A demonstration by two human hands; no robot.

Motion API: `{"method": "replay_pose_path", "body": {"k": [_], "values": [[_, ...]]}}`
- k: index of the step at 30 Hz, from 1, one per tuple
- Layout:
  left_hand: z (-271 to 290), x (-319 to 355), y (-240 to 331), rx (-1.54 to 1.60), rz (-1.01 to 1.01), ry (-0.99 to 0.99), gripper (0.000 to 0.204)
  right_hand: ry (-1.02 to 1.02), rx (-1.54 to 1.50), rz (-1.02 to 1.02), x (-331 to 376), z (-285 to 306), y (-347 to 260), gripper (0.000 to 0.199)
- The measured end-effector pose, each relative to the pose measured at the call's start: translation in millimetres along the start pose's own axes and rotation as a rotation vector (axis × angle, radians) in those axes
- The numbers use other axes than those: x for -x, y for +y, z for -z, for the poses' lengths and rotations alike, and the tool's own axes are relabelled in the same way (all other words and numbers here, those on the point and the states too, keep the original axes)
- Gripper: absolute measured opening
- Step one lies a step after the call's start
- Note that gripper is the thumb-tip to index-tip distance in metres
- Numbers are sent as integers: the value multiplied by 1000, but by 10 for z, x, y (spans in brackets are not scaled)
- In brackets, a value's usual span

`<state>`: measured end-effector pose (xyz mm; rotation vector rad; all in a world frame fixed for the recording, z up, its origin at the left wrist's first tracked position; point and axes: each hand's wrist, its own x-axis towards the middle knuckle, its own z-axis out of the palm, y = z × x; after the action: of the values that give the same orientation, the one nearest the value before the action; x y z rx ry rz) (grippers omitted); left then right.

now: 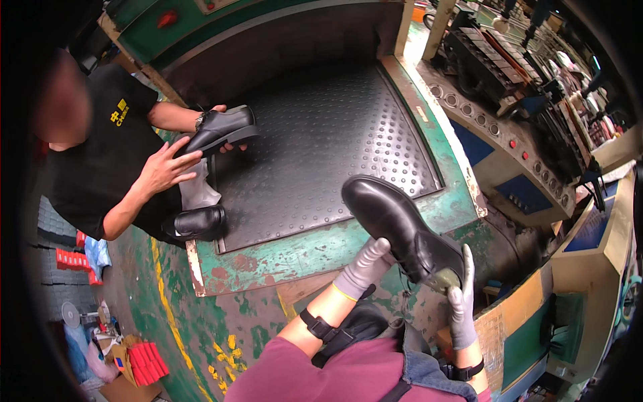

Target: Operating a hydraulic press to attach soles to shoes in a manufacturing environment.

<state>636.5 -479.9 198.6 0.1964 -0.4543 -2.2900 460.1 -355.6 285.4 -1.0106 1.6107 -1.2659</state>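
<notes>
Gloves on both hands, you hold a black leather shoe (pixel 402 228) up over the near edge of the green machine bed (pixel 315 251), toe pointing away from you toward the studded black rubber mat (pixel 321 134). Your left hand (pixel 365 268) cups the shoe from below, near the middle of the sole, fingers curled shut against it. Your right hand (pixel 461 301) closes on the heel end, fingertips reaching up over the back; something pale shows at the shoe's opening there, possibly a last or an insert, though the view is too dark to be sure. The shoe is in the air, touching neither mat nor bed.

Across the bed to your left, a co-worker in a black shirt holds a second black shoe (pixel 224 127) at the mat's far corner, and a third black shoe (pixel 197 223) rests at that person's lap by the mat's near corner.

You seem to be at the point of checking or presenting the shoe over the press, not yet setting it down. If it goes onto the mat, you need both hands to keep it level, sole down, and well apart from the co-worker's hands.
</notes>
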Motion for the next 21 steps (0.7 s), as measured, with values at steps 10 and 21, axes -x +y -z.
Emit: {"method": "replay_pose_path", "body": {"k": [10, 21], "values": [[440, -431, 568, 326, -314, 349, 67, -131, -196, -340, 357, 538, 708, 71], [1571, -753, 1490, 414, -483, 689, 64, 185, -292, -720, 1537, 1202, 1928, 48]]}}
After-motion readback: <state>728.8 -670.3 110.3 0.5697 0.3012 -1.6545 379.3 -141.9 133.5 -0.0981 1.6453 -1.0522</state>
